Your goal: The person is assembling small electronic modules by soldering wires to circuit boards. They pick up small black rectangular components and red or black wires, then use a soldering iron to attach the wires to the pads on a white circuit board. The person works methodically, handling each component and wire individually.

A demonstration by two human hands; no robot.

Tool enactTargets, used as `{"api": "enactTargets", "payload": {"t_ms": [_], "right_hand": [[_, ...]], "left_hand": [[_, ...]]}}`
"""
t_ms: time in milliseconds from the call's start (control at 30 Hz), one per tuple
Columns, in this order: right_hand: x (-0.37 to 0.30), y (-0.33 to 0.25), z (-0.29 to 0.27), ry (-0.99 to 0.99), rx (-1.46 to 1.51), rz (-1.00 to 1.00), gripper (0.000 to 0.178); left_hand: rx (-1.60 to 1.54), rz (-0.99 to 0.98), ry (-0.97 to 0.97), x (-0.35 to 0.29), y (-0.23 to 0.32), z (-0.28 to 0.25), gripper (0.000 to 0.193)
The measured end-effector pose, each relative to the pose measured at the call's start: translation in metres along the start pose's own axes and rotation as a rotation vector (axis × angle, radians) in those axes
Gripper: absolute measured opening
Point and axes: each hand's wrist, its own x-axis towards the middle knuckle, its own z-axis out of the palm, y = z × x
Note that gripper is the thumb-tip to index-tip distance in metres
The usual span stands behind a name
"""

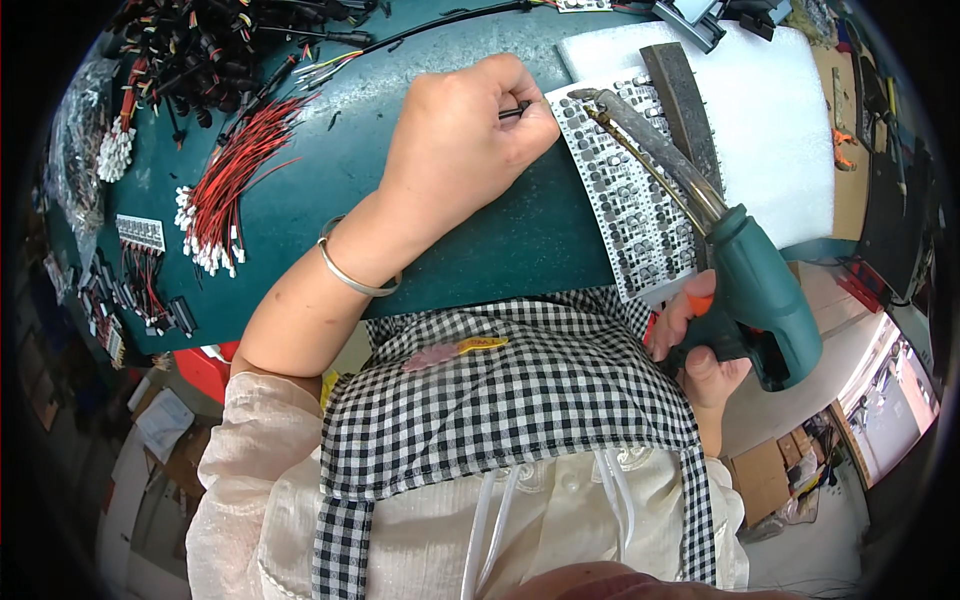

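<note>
My right hand (pixel 700 350) grips the handle of a green soldering gun (pixel 765 290), with a finger near its orange trigger. Its metal barrel and thin brass-coloured tube reach over a white panel of small circuit boards (pixel 625 190), the tip near the panel's far left corner. At that corner my left hand (pixel 475 125) is closed, back of the hand up, around a thin black piece (pixel 514 111). Only a short bit of it shows between the fingers; the rest is hidden. A dark grey bar (pixel 685 120) lies across the panel, partly behind the gun.
White foam sheet (pixel 775 150) lies under the panel on the green table (pixel 480 265). To the left are red and black wires with white connectors (pixel 215 215), a small board strip (pixel 140 233) and a heap of black cables (pixel 215 60). A grey-blue holder (pixel 695 20) stands at the back.
</note>
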Motion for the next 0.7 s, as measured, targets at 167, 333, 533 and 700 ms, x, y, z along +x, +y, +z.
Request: {"api": "enactTargets", "payload": {"t_ms": [167,333,533,700], "right_hand": [[-0.0026,-0.0011,-0.003,0.008,-0.005,-0.006,0.074],[-0.0031,0.0011,-0.0029,0.003,-0.015,0.005,0.074],[-0.0025,0.0042,-0.0055,-0.027,-0.034,0.014,0.07],[-0.0012,0.0066,-0.0063,-0.031,-0.034,0.008,0.068]], "left_hand": [[-0.007,-0.012,-0.012,0.0015,0.0022,0.0008,0.004],[0.037,-0.006,-0.019,0.0,0.0041,-0.0008,0.005],[0.04,-0.005,0.027,0.0005,0.0061,0.001,0.007],[0.053,-0.006,0.032,0.0008,0.0065,0.0015,0.007]]}}
